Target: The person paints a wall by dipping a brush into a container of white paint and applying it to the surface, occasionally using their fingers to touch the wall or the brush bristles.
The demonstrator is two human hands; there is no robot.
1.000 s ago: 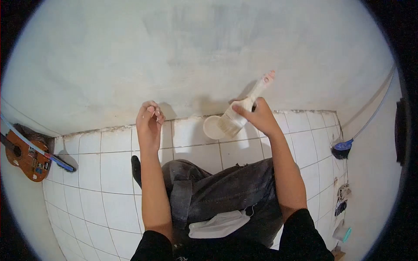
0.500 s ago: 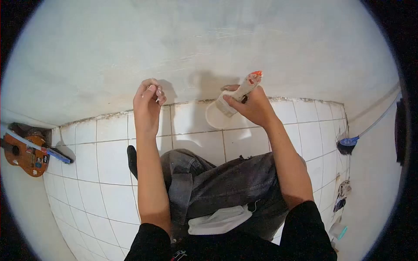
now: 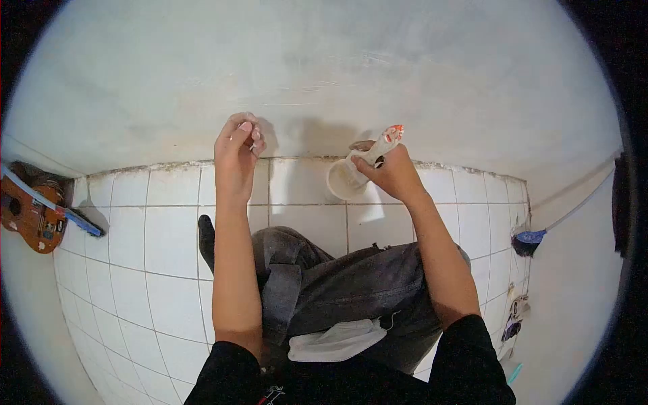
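Observation:
My right hand is wrapped round the handle of a paintbrush with a red tip on its handle end. The brush's bristle end points down into a white round container on the tiled floor by the wall. Raised near the wall, my left hand has curled fingers with whitish smears on the fingertips; whether anything is between them is too small to tell.
Ahead rises a pale wall with scratch marks. A white face mask lies on my lap. At left are a guitar and a blue brush; a blue broom leans at right.
The brush has gone down toward the container with my right hand. The view has shifted slightly. My left hand stays raised and curled.

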